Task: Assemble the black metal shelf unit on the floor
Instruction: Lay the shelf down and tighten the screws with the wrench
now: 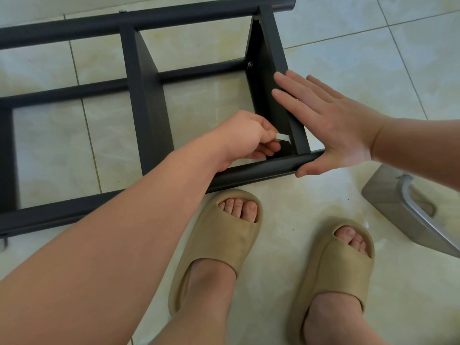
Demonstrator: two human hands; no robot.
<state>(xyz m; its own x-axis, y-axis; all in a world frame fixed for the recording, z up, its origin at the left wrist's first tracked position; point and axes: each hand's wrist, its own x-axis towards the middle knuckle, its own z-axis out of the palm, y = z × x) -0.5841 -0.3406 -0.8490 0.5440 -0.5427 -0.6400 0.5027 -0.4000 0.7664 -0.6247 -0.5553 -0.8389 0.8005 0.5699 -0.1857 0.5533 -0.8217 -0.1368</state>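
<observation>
The left hand [249,139] is pinching a small silver tool [283,138] at the shelf unit [149,115] corner just beyond its fingertips. The right hand [328,125], fingers flat, is bracing the end panel [263,78] (best pressing squarely while turning).

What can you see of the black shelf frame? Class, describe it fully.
The frame looks like dark painted metal: long round tubes joined by flat cross panels and a thinner middle rail. It lies on the tiled floor. The right hand presses flat against its end panel; the left hand holds a small silvery tool inside that corner.
</observation>
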